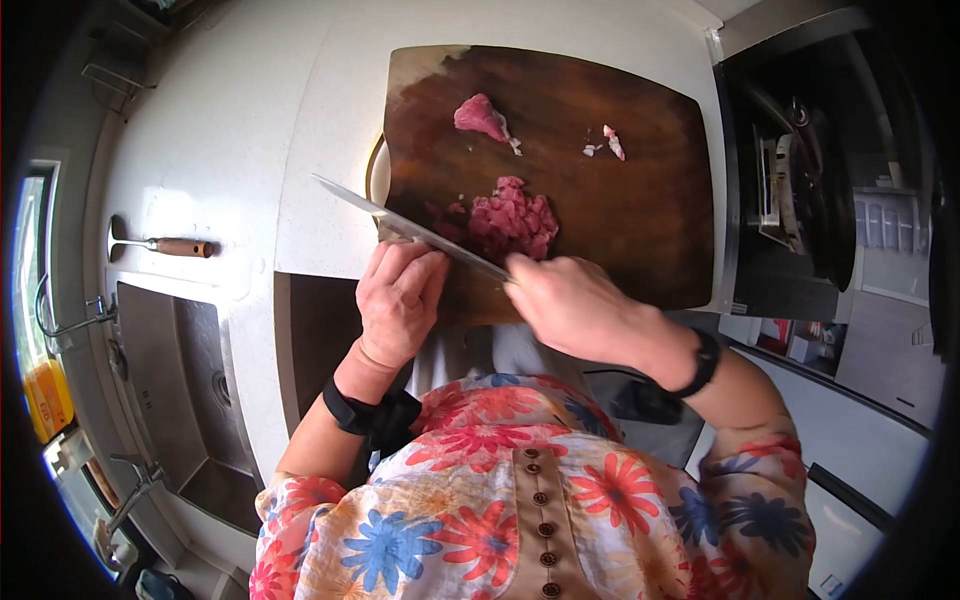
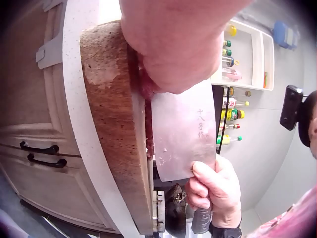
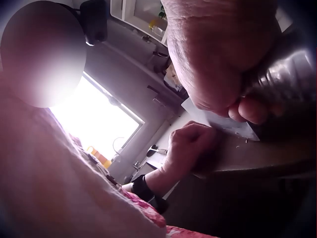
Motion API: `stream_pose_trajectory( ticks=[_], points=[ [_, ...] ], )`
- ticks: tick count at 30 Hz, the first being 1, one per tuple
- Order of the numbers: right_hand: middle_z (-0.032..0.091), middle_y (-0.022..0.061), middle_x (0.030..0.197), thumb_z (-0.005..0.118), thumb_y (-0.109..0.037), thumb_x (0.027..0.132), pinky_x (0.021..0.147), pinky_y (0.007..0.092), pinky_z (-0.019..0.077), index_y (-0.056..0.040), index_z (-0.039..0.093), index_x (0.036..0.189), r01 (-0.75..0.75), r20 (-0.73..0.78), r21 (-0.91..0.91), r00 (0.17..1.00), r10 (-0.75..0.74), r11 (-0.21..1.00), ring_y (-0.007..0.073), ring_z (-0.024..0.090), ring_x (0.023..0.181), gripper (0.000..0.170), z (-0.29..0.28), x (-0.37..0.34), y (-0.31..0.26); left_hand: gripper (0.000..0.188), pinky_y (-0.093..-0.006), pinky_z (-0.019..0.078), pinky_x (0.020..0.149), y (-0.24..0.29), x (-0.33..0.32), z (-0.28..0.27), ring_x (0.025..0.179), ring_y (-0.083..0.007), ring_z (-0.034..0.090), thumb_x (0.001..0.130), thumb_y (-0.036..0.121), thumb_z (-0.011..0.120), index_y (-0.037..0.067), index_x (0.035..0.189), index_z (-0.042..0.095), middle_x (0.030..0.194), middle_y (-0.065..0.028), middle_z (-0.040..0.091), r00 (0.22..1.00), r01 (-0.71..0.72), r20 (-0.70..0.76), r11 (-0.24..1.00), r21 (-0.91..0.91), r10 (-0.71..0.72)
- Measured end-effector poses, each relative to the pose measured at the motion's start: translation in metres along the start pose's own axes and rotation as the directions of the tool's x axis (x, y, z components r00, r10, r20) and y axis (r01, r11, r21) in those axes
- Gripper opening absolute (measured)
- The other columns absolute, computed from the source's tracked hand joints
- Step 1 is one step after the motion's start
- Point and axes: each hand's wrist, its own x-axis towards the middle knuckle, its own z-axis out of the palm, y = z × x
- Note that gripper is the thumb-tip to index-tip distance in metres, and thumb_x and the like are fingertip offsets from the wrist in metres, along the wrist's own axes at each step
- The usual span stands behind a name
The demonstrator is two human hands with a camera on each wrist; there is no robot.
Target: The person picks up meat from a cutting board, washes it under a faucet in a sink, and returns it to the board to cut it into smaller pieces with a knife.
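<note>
In the head view the right hand (image 1: 575, 308) grips the handle of a broad cleaver (image 1: 400, 225), whose blade slants up and left over the board's near left edge. The left hand (image 1: 400, 300) lies against the near side of the blade, fingers bent; a piece of meat (image 2: 146, 84) shows under it in the left wrist view. Beyond the blade a heap of cut red meat (image 1: 515, 218) rests on the dark wooden cutting board (image 1: 640, 200). Farther back sit a larger meat piece (image 1: 482, 117) and small white scraps (image 1: 614, 143).
Left of the board, a wooden-handled tool (image 1: 185, 247) lies on the white counter (image 1: 240, 130), near a steel sink (image 1: 170, 370). A round rim (image 1: 377, 172) shows under the board's left edge. To the right are a stove and a dark pan (image 1: 825, 200).
</note>
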Motion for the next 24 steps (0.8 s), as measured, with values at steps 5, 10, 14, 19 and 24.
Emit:
stream_pose_trajectory(
  ticks=[5,10,14,19,24],
  points=[
    [0.058,0.0232,0.065,0.052,-0.014,0.091,0.057,0.0505,0.0459,0.0015,0.048,0.083,0.011,-0.031,-0.012,0.999,-0.011,1.0,0.0437,0.059,0.065,0.018,0.004,0.018,-0.001,0.017,-0.0328,0.0503,0.066,0.0,0.001,-0.001,0.078,-0.0245,0.06,0.071,-0.002,0.073,0.006,0.085,0.067,0.087,-0.0063,0.063,0.999,-0.007,0.038,1.0,0.017,0.006],
    [0.06,0.0217,0.065,0.05,-0.014,0.092,0.058,0.0497,0.0486,0.0005,0.049,0.084,-0.053,-0.012,-0.035,0.999,0.053,0.998,0.0421,0.061,0.065,0.017,-0.009,-0.016,0.012,0.019,-0.0332,0.0493,0.067,-0.001,0.0,-0.002,0.077,-0.0248,0.058,0.071,-0.001,0.073,0.006,0.088,0.067,0.089,-0.006,0.062,1.0,-0.014,0.02,1.0,-0.007,0.014],
    [0.059,0.0206,0.063,0.05,-0.013,0.093,0.056,0.048,0.0488,-0.0001,0.047,0.085,-0.068,0.005,-0.038,0.998,0.068,0.997,0.04,0.061,0.062,0.015,-0.015,-0.027,0.005,0.018,-0.0329,0.0489,0.066,0.007,0.004,-0.009,0.077,-0.0245,0.058,0.072,-0.001,0.073,0.006,0.088,0.067,0.088,-0.006,0.062,0.999,0.038,0.011,0.999,-0.03,-0.038],
    [0.059,0.0197,0.061,0.05,-0.014,0.093,0.055,0.0473,0.0492,-0.0001,0.048,0.086,-0.047,0.01,-0.054,0.999,0.048,0.997,0.0392,0.061,0.062,0.016,-0.012,-0.027,0.0,0.019,-0.0318,0.05,0.065,0.002,-0.002,-0.004,0.077,-0.023,0.06,0.072,-0.002,0.074,0.006,0.088,0.069,0.086,-0.0064,0.063,0.998,0.058,0.007,0.998,0.021,-0.058],
    [0.059,0.0196,0.06,0.048,-0.013,0.092,0.056,0.0478,0.0502,-0.0002,0.048,0.087,-0.065,0.054,-0.089,0.996,0.07,0.994,0.0395,0.062,0.063,0.014,-0.011,-0.024,-0.002,0.019,-0.0321,0.0499,0.065,0.0,-0.003,-0.002,0.076,-0.0233,0.059,0.071,-0.003,0.074,0.006,0.087,0.069,0.086,-0.0064,0.063,0.999,0.044,-0.015,0.999,0.027,-0.044]
  ],
)
